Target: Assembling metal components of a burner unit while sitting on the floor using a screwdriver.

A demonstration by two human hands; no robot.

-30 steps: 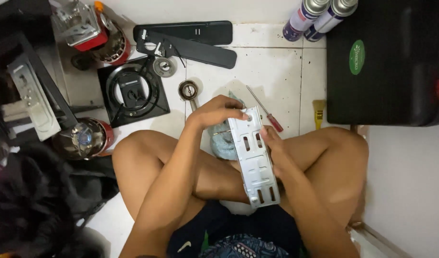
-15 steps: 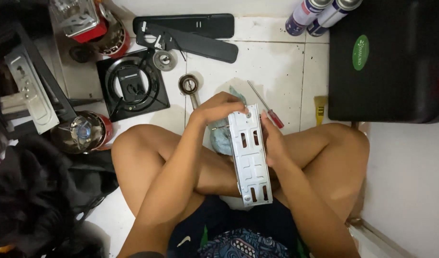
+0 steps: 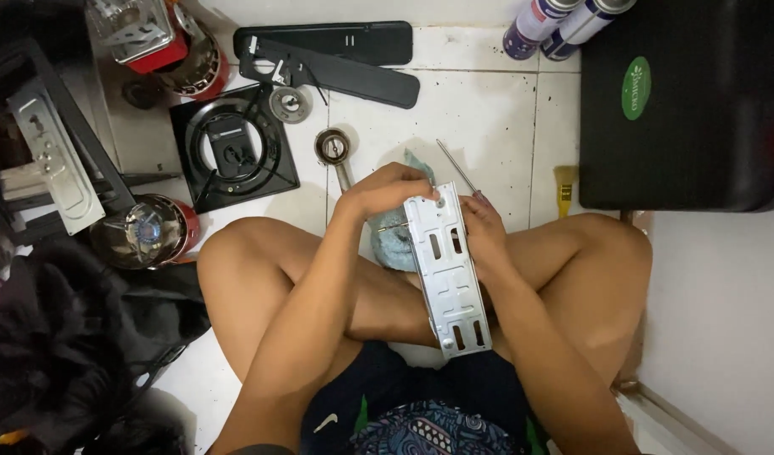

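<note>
I sit cross-legged on a white tiled floor. A long silver metal plate with several slots [image 3: 447,278] lies across my lap, its far end raised. My left hand [image 3: 385,190] curls over the plate's top left corner, fingers closed on its edge. My right hand [image 3: 484,229] grips the plate's right edge near the top. A screwdriver with a thin shaft [image 3: 457,166] sticks out from behind my right hand; whether that hand holds it I cannot tell. Under the plate lies a pale blue-green cloth [image 3: 391,240].
On the floor ahead: a black square burner tray [image 3: 232,153], long black panels [image 3: 336,52], small round metal parts [image 3: 331,147], two red camping stoves [image 3: 147,229], spray cans [image 3: 538,25], a large black case [image 3: 690,109] at right, a yellow brush [image 3: 565,187]. Dark clutter fills the left.
The plate has turned slightly, its near end swinging toward my lap's middle. My hands have shifted along its top end. The view has also drifted a little.
</note>
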